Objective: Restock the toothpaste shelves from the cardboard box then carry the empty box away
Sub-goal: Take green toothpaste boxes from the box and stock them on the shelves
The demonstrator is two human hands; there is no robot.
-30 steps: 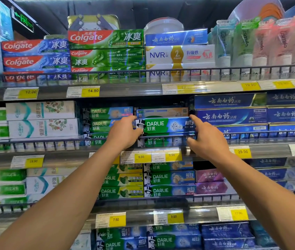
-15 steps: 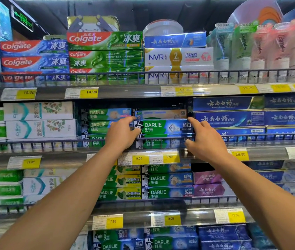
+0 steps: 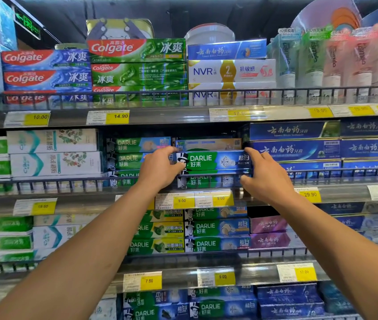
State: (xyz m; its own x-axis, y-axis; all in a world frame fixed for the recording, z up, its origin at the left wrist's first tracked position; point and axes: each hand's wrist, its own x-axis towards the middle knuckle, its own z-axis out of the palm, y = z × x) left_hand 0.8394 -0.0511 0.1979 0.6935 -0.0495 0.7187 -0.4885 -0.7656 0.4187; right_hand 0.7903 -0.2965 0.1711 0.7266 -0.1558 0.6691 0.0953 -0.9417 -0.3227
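Darlie toothpaste box (image 3: 215, 161), green-and-blue, sits on the second shelf (image 3: 91, 199) from the top, on a stack of the same kind, just above the wire front rail (image 3: 68, 181). Left hand (image 3: 160, 168) grips its left end, fingers curled over the top edge, thumb below; right hand (image 3: 265, 176) grips the right end the same way. Versus the frames before, both hands stay on the same box and it has barely shifted; only the view has drifted a little. Tight fit: green Darlie boxes (image 3: 134, 144) touch it on the left, dark blue Yunnan Baiyao boxes (image 3: 296, 150) on the right, and another box (image 3: 208, 144) lies just above and behind. Some dark open room shows over that box, under the upper shelf edge (image 3: 171, 116). Yellow price tags (image 3: 195, 200) sit just below the hands.
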